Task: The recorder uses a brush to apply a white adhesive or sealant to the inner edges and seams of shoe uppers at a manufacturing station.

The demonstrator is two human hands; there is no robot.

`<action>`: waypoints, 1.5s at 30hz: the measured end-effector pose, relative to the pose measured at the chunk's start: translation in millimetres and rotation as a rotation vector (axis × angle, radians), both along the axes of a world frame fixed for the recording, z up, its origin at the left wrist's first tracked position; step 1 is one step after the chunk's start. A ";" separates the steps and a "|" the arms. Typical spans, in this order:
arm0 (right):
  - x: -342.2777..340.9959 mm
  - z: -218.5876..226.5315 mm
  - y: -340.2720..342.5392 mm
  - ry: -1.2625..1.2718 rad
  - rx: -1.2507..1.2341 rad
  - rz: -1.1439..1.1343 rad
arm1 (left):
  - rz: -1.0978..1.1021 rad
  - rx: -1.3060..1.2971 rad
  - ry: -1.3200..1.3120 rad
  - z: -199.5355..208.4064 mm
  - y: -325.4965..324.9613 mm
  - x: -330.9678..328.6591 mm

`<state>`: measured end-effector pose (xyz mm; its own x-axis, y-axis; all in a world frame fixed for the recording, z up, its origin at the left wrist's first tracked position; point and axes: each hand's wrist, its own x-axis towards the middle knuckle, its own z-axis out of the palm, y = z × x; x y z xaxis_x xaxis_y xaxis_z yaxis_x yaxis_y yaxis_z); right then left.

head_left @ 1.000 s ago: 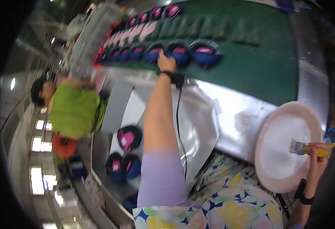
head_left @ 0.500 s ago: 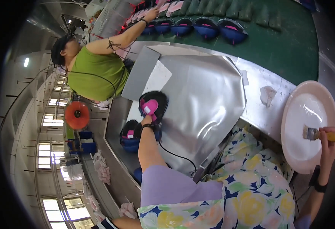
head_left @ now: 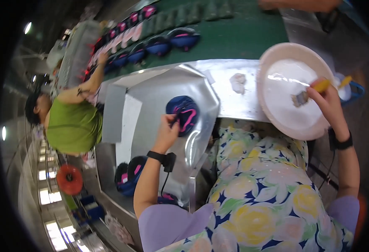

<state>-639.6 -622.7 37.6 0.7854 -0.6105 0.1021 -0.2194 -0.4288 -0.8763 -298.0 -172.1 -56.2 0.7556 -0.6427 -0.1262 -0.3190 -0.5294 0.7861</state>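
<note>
The left hand (head_left: 166, 133) is closed, with its fingers curled and its thumb and fingertips pinched on the near left edge of a dark blue shoe (head_left: 183, 105) with a pink line inside. The shoe is over the silver metal sheet (head_left: 157, 101); whether it touches the sheet is hard to tell. The right hand (head_left: 330, 106) is wrapped partly closed around the yellow handle of a brush (head_left: 302, 98), whose bristles point left over the pale pink basin (head_left: 263, 86). The basin holds white stuff; whether the bristles touch it cannot be told.

Just right of the basin, a second yellow handle (head_left: 344, 81) leans by a blue-framed container. Left of the basin lies a crumpled pale cloth (head_left: 238, 83). To the near left of the held shoe, more blue and pink shoes (head_left: 129, 175) sit close together. Farther off, a green table surface (head_left: 247, 40) bears a row of blue shoes (head_left: 183, 38), a line of pale pink pieces (head_left: 125, 37) and dark green shapes (head_left: 193, 14). At far left, a co-worker in a green top (head_left: 73, 126) reaches an arm to that surface.
</note>
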 end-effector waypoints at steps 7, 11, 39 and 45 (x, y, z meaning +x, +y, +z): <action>63.4 -24.1 19.9 -0.037 0.030 0.221 | -0.280 0.547 -0.522 29.5 -95.3 56.3; 52.8 -20.0 30.2 0.250 -0.264 0.432 | -0.361 -0.359 -0.008 93.0 -185.6 82.8; 28.0 33.5 2.3 -0.446 0.345 -0.333 | -0.644 -0.441 -1.041 101.3 -310.8 -64.3; 23.9 38.9 19.7 -0.462 0.562 -0.267 | -0.337 -0.818 -0.488 108.0 -323.9 -70.2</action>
<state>-615.7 -603.1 76.6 0.5573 -0.8303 0.0029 0.1883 0.1230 -0.9744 -368.2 -495.9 51.8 0.3701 -0.5833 0.7231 -0.7361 0.2907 0.6113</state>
